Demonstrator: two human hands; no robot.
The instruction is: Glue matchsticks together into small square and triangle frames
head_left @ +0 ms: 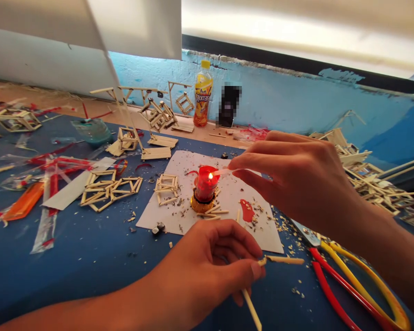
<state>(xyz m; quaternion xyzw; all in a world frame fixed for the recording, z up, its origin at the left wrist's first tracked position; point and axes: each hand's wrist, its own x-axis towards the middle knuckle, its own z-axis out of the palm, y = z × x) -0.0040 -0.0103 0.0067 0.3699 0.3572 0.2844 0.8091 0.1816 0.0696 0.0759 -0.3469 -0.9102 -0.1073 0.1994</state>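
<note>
Pale wooden sticks form an open frame (111,191) at left on the dark blue surface (96,253), apart from the flame (210,175). Next, a smaller frame (166,189) sits on white paper (180,161), which presumably catches drips and crumbs. Red and lit, the candle (206,187) stands on that paper; its gold holder (203,203) seems to keep it upright. Nearer the viewer, the left hand's (217,262) grip pinches a stick (251,308) between thumb and fingers, beside a second length (285,260) jutting right (whether the two are joined cannot be told). The right hand's (290,161) grip pinches a thin pale rod (223,173), tip at the flame, fingertips clear, likely against heat. At right, a red-and-yellow-handled tool (352,280) rests within reach.
</note>
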